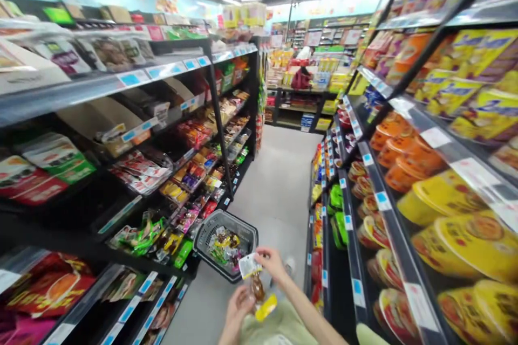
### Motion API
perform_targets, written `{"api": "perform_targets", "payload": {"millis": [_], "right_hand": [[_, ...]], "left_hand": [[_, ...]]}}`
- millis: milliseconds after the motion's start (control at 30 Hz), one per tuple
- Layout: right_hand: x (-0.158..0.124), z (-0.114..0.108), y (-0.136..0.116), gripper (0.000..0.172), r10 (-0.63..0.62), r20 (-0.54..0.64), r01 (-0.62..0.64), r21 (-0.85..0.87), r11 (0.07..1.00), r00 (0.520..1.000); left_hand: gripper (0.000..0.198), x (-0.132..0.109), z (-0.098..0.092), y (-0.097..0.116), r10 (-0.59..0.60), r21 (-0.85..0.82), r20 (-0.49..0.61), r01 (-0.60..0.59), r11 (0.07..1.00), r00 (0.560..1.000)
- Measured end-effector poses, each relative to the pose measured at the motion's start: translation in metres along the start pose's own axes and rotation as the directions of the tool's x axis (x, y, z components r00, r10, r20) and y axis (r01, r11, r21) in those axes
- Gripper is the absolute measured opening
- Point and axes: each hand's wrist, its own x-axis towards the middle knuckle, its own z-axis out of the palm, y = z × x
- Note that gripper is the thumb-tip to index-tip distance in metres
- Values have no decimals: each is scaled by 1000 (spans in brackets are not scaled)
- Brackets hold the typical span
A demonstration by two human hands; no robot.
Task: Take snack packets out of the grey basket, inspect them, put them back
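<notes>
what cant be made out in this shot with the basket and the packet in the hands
All in the head view:
- Packet: its small print is too small and blurred to read.
- Basket: its bottom is mostly hidden under heaped packets.
- Left hand: the arm behind it is cut off by the bottom edge.
- Far shelves: labels there are too small and blurred to read.

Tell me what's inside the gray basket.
The basket holds a jumble of small packets, with green, yellow and purplish-pink showing. Whatever lies beneath the top ones is covered.
</notes>
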Motion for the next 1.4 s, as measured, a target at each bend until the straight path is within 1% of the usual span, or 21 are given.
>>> {"api": "perform_targets", "payload": {"millis": [33, 100, 200, 300, 367, 400, 433, 500, 533, 600, 667, 733, 767, 900, 1000, 1067, 1133, 1200, 1267, 1333, 1400], "right_hand": [[-2, 1, -2, 45, -1, -8, 1, 8, 1000, 1000], [-7, 5, -2, 48, 4, -11, -4, 26, 1000, 1000], [-19, 8, 3, 49, 12, -12, -10, 90, 996, 1000], [-26, 5, 5, 48, 11, 31, -15, 134, 991, 999], [-28, 1, 1, 47, 16, 150, -32, 102, 994, 989], [-28, -1, -2, 47, 22, 228, -39, 70, 997, 973], [-28, -2, -5, 46, 26, 315, -37, 29, 999, 949], [-28, -3, -11, 45, 24, 473, 9, -68, 998, 881], [-28, -2, -12, 44, 20, 523, 46, -113, 993, 852], [-30, 0, -11, 41, 6, 560, 112, -175, 978, 828], [-34, 4, -7, 40, -4, 545, 128, -190, 973, 839], [-39, 8, -1, 43, -24, 530, 134, -170, 976, 848], [-42, 9, 1, 46, -36, 519, 137, -158, 978, 854], [-56, 10, 5, 48, -91, 430, 151, -107, 983, 898], [-64, 7, -1, 48, -124, 337, 153, -59, 987, 933], [-66, 4, -8, 48, -135, 268, 149, -31, 988, 954], [-68, 1, -17, 47, -138, 213, 143, -9, 990, 967], [-70, -3, -24, 49, -126, 177, 129, -3, 992, 976], [-73, -7, -29, 51, -119, 167, 122, -7, 993, 979], [-77, -11, -32, 50, -120, 193, 125, -18, 992, 974], [-81, -16, -35, 47, -119, 260, 132, -33, 991, 958]], "left_hand": [[68, 1, 1, 5, 48, -29, 40, -47, 998, 998], [68, 4, 0, 15, 139, -73, 68, -134, 988, 988], [70, 6, -1, 25, 169, -70, 62, -165, 984, 984], [70, 7, 2, 21, 181, -116, 27, -176, 977, 983], [70, 7, 5, 15, 206, -192, -20, -206, 960, 978], [69, 7, 6, 12, 217, -229, -34, -219, 949, 976], [67, 6, 7, 10, 230, -259, -44, -233, 937, 972], [64, 4, 7, 10, 260, -294, -52, -264, 919, 964], [63, 2, 7, 11, 267, -302, -61, -273, 914, 962], [64, -3, 7, 14, 257, -307, -105, -277, 910, 961], [60, -9, 9, 15, 230, -296, -190, -279, 914, 955], [55, -15, 10, 16, 203, -287, -274, -281, 916, 940], [54, -18, 11, 16, 191, -295, -289, -277, 914, 938], [59, -30, 17, 24, 162, -350, -223, -234, 907, 961], [56, -40, 25, 36, 268, -312, -192, -318, 895, 944], [52, -46, 33, 45, 365, -276, -126, -386, 880, 923], [51, -49, 41, 51, 410, -262, -73, -414, 872, 909], [51, -51, 48, 52, 410, -261, -98, -421, 869, 907], [50, -53, 55, 48, 403, -255, -161, -433, 865, 901], [46, -56, 59, 42, 417, -236, -209, -459, 857, 885], [43, -62, 62, 36, 438, -222, -229, -484, 846, 869]]}}
